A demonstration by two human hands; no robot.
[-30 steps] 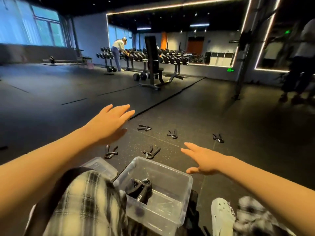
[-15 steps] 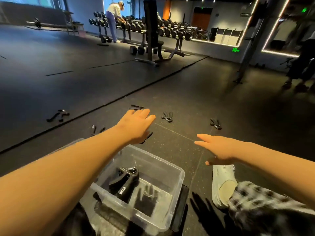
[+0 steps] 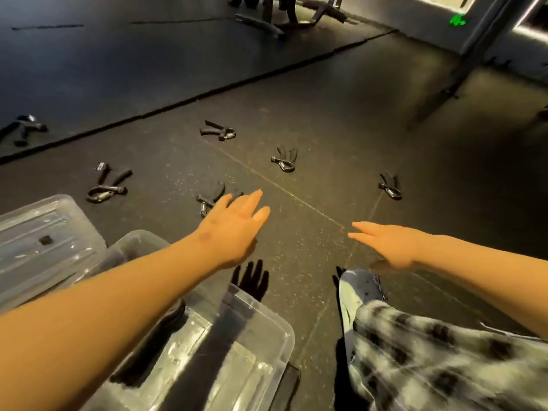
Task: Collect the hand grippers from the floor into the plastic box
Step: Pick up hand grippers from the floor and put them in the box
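Observation:
Several black hand grippers lie scattered on the dark floor. My left hand (image 3: 234, 229) reaches forward with straight fingers, just above and partly covering one hand gripper (image 3: 211, 197). Others lie at the left (image 3: 108, 183), further ahead (image 3: 218, 131), in the middle (image 3: 285, 159), at the right (image 3: 390, 186) and far left (image 3: 22, 129). My right hand (image 3: 388, 243) hovers open above the floor and holds nothing. The clear plastic box (image 3: 261, 336) sits below my left forearm, which hides most of its inside.
A clear plastic lid (image 3: 44, 241) lies left of the box. My shoe (image 3: 355, 292) and checked trouser leg (image 3: 444, 357) are at the lower right. A bench frame (image 3: 284, 16) stands far ahead, a metal post (image 3: 462, 63) at the right.
The view has tilted down toward the floor. My left hand has dropped closer to the nearest hand gripper; my right hand stays open at the right.

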